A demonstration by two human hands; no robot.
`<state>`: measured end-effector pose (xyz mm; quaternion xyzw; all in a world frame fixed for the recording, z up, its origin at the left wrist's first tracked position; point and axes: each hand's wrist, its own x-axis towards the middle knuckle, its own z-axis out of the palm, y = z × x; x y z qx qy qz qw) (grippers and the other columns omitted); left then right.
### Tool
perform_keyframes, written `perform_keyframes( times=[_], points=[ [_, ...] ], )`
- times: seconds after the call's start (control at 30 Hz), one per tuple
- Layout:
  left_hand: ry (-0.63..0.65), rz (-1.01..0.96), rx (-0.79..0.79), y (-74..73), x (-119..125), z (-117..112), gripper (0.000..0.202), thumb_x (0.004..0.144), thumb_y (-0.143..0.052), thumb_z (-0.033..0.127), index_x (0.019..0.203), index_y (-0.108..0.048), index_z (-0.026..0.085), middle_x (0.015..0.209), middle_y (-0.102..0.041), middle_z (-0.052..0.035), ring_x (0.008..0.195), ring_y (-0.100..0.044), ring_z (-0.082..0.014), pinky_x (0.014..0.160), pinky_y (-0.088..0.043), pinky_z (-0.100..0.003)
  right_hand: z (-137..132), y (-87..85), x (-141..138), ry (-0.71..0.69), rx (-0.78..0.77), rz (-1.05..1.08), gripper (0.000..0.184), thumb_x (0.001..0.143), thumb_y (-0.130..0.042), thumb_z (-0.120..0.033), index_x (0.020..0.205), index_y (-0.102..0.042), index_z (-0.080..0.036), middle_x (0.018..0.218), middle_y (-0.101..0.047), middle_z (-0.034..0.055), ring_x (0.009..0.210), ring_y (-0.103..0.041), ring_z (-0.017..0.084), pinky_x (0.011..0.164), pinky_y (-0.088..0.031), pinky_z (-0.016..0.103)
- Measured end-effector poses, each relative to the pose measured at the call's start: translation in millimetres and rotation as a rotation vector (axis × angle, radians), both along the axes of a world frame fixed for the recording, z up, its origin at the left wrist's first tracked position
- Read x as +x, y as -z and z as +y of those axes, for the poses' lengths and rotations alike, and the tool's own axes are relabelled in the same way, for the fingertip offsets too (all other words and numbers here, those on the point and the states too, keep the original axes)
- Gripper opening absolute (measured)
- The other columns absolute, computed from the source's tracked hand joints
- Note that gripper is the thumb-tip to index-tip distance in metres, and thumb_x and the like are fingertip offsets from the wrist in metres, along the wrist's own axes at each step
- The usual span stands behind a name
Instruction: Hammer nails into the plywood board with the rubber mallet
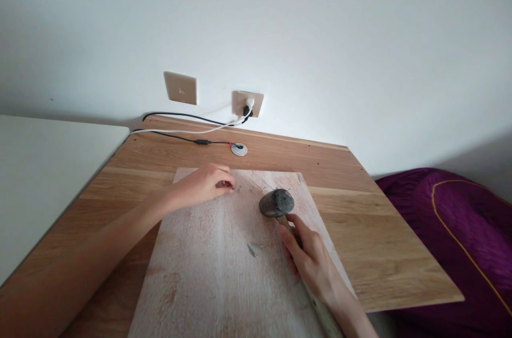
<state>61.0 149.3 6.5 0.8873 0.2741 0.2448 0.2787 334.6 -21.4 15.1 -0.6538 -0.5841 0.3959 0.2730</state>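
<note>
My right hand [306,252] is wrapped around the wooden handle of a rubber mallet [276,203]. Its dark head hangs over the far right part of a whitish wooden board [208,268]. Near the board's far edge, my left hand [212,180] pinches what looks like a nail, mostly hidden by the fingertips. To the right of those fingers, several small nails [252,188] stand in a row in the board; the mallet head partly covers the right end of the row. A few loose nails [253,249] lie together on the board, nearer to me.
The board rests on a wooden table [384,252] against a white wall. Behind it are a cable grommet [239,150], black and white cables [176,132] and a wall socket [248,104] with plugs. A white surface [52,178] adjoins at left; purple fabric [452,220] lies at right.
</note>
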Motion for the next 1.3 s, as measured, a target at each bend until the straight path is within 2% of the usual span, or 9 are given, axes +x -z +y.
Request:
perform_keyframes(
  times=[0.13,0.3,0.4,0.6,0.87,1.07,1.2,1.3],
  points=[
    [-0.116,-0.083,0.009,12.9,2.0,-9.6,0.011,0.091,-0.072,0.011,0.088,-0.078,0.019,0.088,-0.076,-0.0023,0.078,-0.07,-0.0156,0.074,-0.049,-0.026,-0.4,-0.1,-0.1,-0.014,0.019,-0.005,0.053,0.105,-0.045,-0.062,0.122,-0.061,-0.015,0.056,-0.051,-0.0081,0.042,-0.049,0.013,0.043,-0.038,0.024],
    [-0.203,-0.153,-0.032,20.8,5.6,-14.9,0.01,0.089,-0.075,0.009,0.091,-0.077,0.018,0.087,-0.079,-0.0023,0.076,-0.072,-0.0154,0.074,-0.053,-0.025,0.0,3.5,0.8,-0.006,0.005,0.006,0.055,0.105,-0.045,-0.064,0.126,-0.059,-0.015,0.058,-0.052,-0.0079,0.042,-0.051,0.014,0.042,-0.039,0.024],
    [-0.239,-0.179,-0.076,23.9,5.6,-15.5,0.019,0.086,-0.076,0.006,0.1,-0.076,0.019,0.084,-0.079,-0.0008,0.073,-0.073,-0.0147,0.073,-0.055,-0.025,0.4,3.2,0.8,-0.014,0.003,0.001,0.055,0.105,-0.045,-0.064,0.126,-0.059,-0.015,0.058,-0.052,-0.0077,0.042,-0.05,0.014,0.042,-0.039,0.024],
    [-0.236,-0.191,-0.096,22.8,5.8,-18.0,0.028,0.085,-0.074,0.005,0.11,-0.072,0.019,0.08,-0.078,0.0009,0.071,-0.073,-0.0149,0.072,-0.055,-0.025,4.9,-6.1,-9.1,-0.05,0.024,-0.032,0.05,0.105,-0.047,-0.061,0.121,-0.062,-0.015,0.056,-0.05,-0.0083,0.044,-0.047,0.013,0.044,-0.036,0.025],
    [-0.193,-0.2,-0.12,18.6,4.2,-19.5,0.031,0.088,-0.067,0.005,0.116,-0.071,0.017,0.084,-0.078,-0.0019,0.074,-0.073,-0.0164,0.074,-0.055,-0.027,36.5,-34.3,-50.9,-0.149,0.081,-0.034,0.039,0.107,-0.046,-0.05,0.119,-0.062,-0.017,0.052,-0.052,-0.0089,0.042,-0.047,0.012,0.048,-0.037,0.024],
    [-0.17,-0.225,-0.148,18.9,4.3,-18.8,0.042,0.081,-0.064,-0.003,0.116,-0.072,0.017,0.085,-0.077,-0.0003,0.074,-0.071,-0.0148,0.071,-0.052,-0.024,46.8,-29.8,-62.5,-0.199,0.09,-0.102,0.03,0.108,-0.045,-0.042,0.112,-0.062,-0.018,0.049,-0.052,-0.0085,0.041,-0.049,0.012,0.049,-0.035,0.025],
    [-0.181,-0.241,-0.155,19.2,3.9,-18.2,0.036,0.082,-0.068,0.0,0.114,-0.073,0.018,0.084,-0.076,0.0003,0.073,-0.07,-0.0145,0.071,-0.052,-0.024,45.5,-28.2,-62.4,-0.194,0.106,-0.084,0.032,0.108,-0.044,-0.044,0.112,-0.062,-0.018,0.049,-0.052,-0.0087,0.04,-0.048,0.012,0.049,-0.034,0.025],
    [-0.193,-0.241,-0.162,19.5,3.6,-18.2,0.04,0.081,-0.065,-0.004,0.114,-0.073,0.018,0.081,-0.076,0.0013,0.07,-0.069,-0.0137,0.069,-0.051,-0.023,45.9,-28.9,-63.3,-0.201,0.088,-0.092,0.031,0.108,-0.044,-0.042,0.112,-0.061,-0.017,0.049,-0.053,-0.0082,0.04,-0.05,0.012,0.048,-0.034,0.025]
  ],
)
